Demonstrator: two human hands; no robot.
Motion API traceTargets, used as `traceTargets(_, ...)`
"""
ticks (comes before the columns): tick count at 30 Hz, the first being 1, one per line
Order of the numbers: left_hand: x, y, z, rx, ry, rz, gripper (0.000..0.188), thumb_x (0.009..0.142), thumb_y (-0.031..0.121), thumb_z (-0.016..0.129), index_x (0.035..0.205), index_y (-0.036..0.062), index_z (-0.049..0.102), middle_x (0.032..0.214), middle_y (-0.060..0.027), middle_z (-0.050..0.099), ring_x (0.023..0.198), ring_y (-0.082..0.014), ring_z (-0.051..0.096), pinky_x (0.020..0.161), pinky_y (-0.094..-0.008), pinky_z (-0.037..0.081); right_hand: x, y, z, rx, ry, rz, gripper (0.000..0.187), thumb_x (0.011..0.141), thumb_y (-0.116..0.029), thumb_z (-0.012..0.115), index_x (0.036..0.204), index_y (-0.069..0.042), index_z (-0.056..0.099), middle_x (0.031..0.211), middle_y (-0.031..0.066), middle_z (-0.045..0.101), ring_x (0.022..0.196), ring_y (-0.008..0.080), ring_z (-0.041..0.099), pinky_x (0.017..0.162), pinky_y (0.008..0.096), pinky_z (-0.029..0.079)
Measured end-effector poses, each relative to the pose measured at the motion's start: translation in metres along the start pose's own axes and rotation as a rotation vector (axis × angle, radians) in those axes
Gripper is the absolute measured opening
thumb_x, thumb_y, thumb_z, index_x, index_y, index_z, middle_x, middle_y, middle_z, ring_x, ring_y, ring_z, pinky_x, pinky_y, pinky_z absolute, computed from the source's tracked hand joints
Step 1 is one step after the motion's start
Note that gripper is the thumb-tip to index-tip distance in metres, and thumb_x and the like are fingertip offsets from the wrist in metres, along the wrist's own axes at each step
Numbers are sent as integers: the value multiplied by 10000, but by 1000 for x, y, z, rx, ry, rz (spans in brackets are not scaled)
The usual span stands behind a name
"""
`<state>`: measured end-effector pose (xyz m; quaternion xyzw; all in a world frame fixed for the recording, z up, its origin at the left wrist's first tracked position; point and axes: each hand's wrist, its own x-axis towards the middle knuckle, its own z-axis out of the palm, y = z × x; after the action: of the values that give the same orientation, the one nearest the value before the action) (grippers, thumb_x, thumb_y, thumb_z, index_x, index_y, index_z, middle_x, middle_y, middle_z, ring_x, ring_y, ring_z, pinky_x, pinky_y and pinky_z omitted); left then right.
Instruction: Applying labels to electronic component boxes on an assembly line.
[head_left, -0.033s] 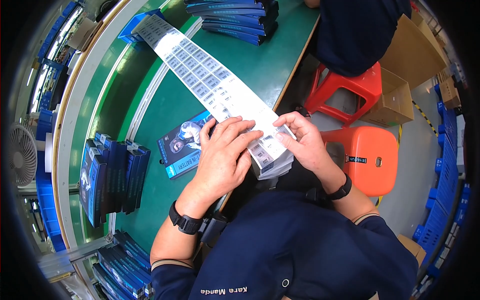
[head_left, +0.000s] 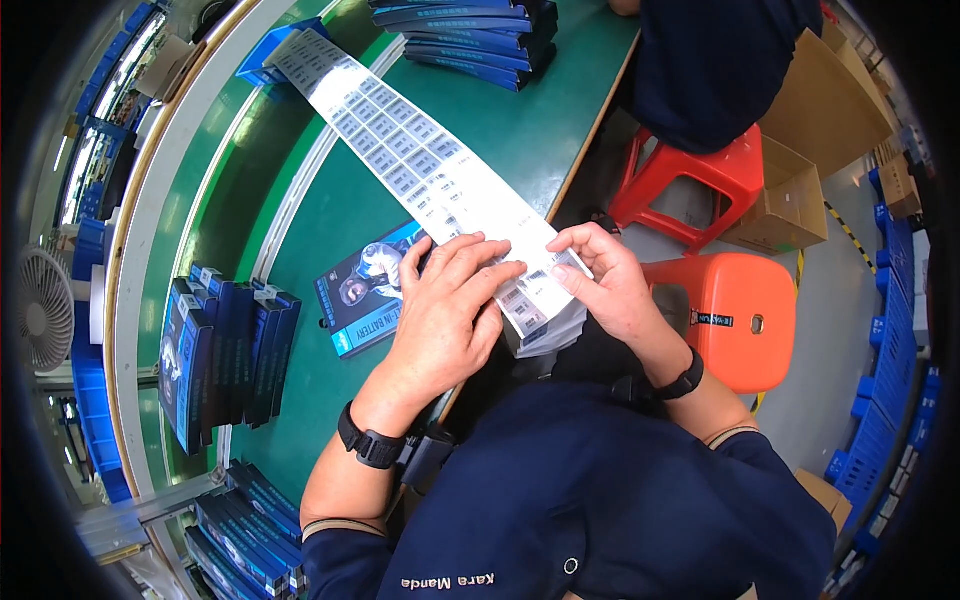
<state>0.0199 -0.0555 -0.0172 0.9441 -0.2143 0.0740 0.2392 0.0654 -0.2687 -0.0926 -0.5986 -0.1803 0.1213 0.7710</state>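
A long white strip of labels runs from the far left of the table down toward my body. Printed stickers sit on it in rows, and its near end hangs in folds past the table edge. Flat across the strip lies my left hand, its fingers stretched and a little apart. My right hand pinches the strip's right edge between thumb and fingers. Partly under my left hand, a flat blue and black box with a printed picture rests on the green table.
Blue boxes stand upright at the left, with more boxes at lower left. Another stack lies at the far side. The strip's far end meets a blue bin. A person, red stools and cardboard boxes are right.
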Motion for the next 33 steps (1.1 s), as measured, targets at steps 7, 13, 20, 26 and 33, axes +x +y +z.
traceTargets(7, 0, 0, -2, 25, -41, 5, 514, 715, -34, 568, 1188, 136, 677, 1303, -68, 605, 1315, -293, 489, 1161, -528, 233, 0, -1, 1, 20, -3, 24, 197, 955, 32, 591, 1147, -11, 581, 1112, 45, 644, 1049, 87, 604, 934, 258, 489)
traceTargets(13, 0, 3, -3, 2, -28, -21, 541, 713, -27, 576, 1219, 142, 665, 1323, -76, 590, 1325, -296, 482, 1167, -532, 221, 1, -3, 0, 55, -6, 21, 193, 955, 25, 600, 1143, -14, 585, 1109, 44, 650, 1043, 84, 607, 935, 259, 492)
traceTargets(20, 1, 2, -2, 36, -47, -15, 555, 707, -23, 586, 1232, 140, 657, 1333, -82, 583, 1334, -293, 481, 1168, -535, 215, 1, -1, 1, 53, 16, 49, 184, 953, 16, 607, 1134, -17, 591, 1104, 47, 654, 1038, 88, 614, 936, 263, 492)
traceTargets(26, 2, 5, -1, 32, -28, -25, 512, 739, 9, 605, 1236, 127, 637, 1323, -101, 559, 1332, -290, 477, 1141, -553, 233, 2, 1, -1, 57, 30, 58, 169, 957, 13, 603, 1123, -20, 594, 1099, 47, 659, 1030, 89, 618, 929, 262, 495)
traceTargets(33, 2, 5, 0, 39, -52, -52, 545, 723, 1, 628, 1246, 155, 652, 1377, -80, 552, 1366, -294, 456, 1167, -541, 217, 2, 1, -1, 72, 33, 81, 150, 961, 8, 600, 1106, -28, 604, 1093, 47, 666, 1021, 87, 622, 919, 259, 499)
